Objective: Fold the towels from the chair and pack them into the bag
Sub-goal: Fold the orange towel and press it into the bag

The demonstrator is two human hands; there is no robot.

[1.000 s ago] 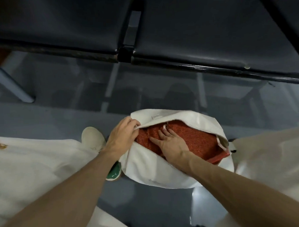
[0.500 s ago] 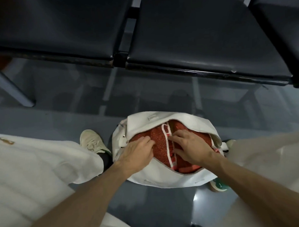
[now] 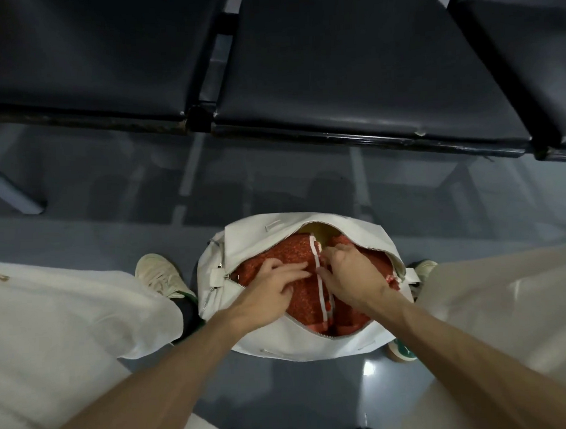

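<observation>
Your left hand (image 3: 272,287) lies flat inside the open mouth of the white duffel bag (image 3: 260,234). Its fingers are spread and nearly straight, pressing down on the red towel (image 3: 300,311) without gripping it. Your right hand (image 3: 352,276) is just beside it, knuckles raised and fingers curled, and grips that towel at its white band (image 3: 321,297). The band runs between your two hands, from the far edge of the opening towards you.

The red terry fills the bag under both palms, and its stacked folded edges show at the near end of the opening. Beyond your right fingertips a patch of yellow (image 3: 318,229) shows under the bag's far flap; what it is I cannot tell. Outboard of your left hand the zip pull tab (image 3: 217,275) hangs at the end of the opening.

The bag sits on the grey floor (image 3: 81,236) between your shoes. The dark chair seats (image 3: 349,65) stand well beyond your hands.
</observation>
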